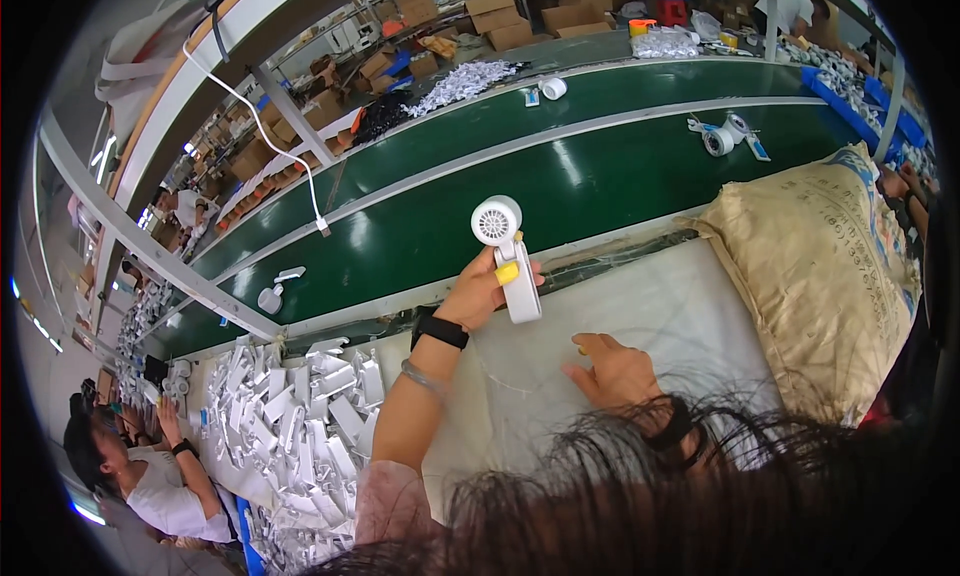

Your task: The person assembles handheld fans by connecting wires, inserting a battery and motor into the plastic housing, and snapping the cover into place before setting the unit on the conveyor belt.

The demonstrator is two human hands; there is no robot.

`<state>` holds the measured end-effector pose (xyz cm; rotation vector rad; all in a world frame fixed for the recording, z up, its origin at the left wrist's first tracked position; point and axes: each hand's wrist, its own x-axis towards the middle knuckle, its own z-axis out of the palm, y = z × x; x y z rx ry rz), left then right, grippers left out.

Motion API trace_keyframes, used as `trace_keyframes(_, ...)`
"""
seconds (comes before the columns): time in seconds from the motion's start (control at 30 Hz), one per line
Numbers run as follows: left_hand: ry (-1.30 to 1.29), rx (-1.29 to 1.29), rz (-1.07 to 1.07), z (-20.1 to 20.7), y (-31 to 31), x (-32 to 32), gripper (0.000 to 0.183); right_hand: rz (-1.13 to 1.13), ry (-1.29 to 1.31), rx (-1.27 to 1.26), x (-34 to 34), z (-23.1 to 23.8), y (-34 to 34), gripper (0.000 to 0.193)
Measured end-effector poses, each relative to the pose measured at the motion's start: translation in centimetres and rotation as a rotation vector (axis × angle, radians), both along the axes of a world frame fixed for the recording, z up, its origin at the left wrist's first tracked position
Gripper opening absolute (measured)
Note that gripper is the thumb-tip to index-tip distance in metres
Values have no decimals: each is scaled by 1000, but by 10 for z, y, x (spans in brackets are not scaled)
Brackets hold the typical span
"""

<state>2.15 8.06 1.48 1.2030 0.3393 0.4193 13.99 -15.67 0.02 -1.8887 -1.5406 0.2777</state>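
My left hand (pixel 477 292) reaches forward to the edge of the green conveyor, closed round the handle of a white handheld fan (pixel 520 288). The fan stands roughly upright, with its round grilled head at the top turned toward me. Yellow tape or a finger cover shows on my left thumb. Lower and to the right, my right hand (pixel 618 374) hovers over or rests on the pale worktop (pixel 640 306). Its fingers are apart and hold nothing. Left of my left forearm lies a heap of white plastic handle parts (pixel 300 416).
A bulging tan sack (pixel 810 276) stands at the right. The green conveyor (pixel 600 181) carries a fan assembly (pixel 722 136) and another white part (pixel 270 298). A white cable (pixel 262 126) dangles from the frame at upper left. A co-worker (pixel 160 481) sits at the left.
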Motion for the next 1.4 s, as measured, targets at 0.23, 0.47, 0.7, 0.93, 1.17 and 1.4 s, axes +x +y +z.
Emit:
trace_keyframes(0.23, -89, -277, -201, 5, -20, 8, 50, -92, 260, 275, 13, 10, 3, 24)
trace_keyframes(0.47, -205, -306, -156, -15, -78, 37, 47, -102, 447, 307, 15, 21, 4, 16)
trace_keyframes(0.7, -163, -296, -121, -24, -93, 31, 46, -90, 403, 376, 9, 20, 4, 15)
trace_keyframes(0.93, -145, -291, -104, -26, -99, 33, 48, -141, 532, 339, 14, 15, 7, 10)
trace_keyframes(1.17, -132, -266, -89, -22, -102, 33, 45, -108, 747, 205, 21, 15, 4, 9)
trace_keyframes(1.4, -111, -238, -93, -22, -102, 30, 46, -90, 790, 186, 23, 7, 7, 7)
